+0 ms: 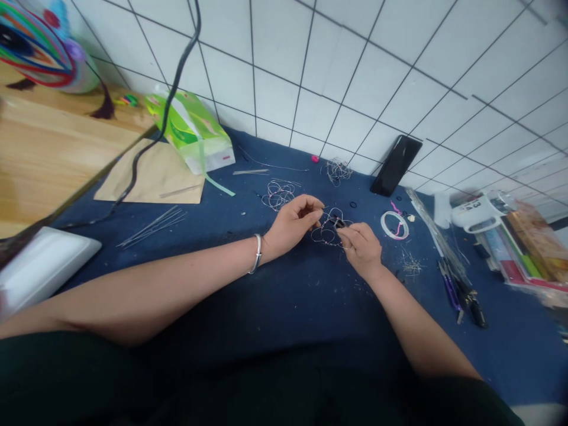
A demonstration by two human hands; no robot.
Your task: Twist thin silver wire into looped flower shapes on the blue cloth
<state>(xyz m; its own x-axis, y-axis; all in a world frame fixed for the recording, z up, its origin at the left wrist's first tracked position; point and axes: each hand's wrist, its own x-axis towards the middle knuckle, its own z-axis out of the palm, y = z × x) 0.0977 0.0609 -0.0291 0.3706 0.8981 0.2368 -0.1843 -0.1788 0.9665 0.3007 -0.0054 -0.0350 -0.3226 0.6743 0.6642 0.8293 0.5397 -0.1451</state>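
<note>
Over the dark blue cloth (275, 307), a piece of looped thin wire (327, 232) hangs between my two hands. My left hand (295, 225), with a silver bangle at the wrist, pinches the wire's upper left side between thumb and fingertips. On the other side my right hand (361, 245) closes on the wire beside a small black part (338, 223), whose kind I cannot make out. Just past my left hand lies a similar wire shape (278, 195) with looped petals. To the right of my right hand is a white ring-shaped spool (394, 225) with pink thread.
A black phone (396, 165) leans on the tiled wall. Pliers (450, 290) and long wires (432, 231) lie at the right, near a white mug (477, 214). A green tissue pack (190, 130), loose wire lengths (153, 226) and a hanging black cable (171, 94) are leftward.
</note>
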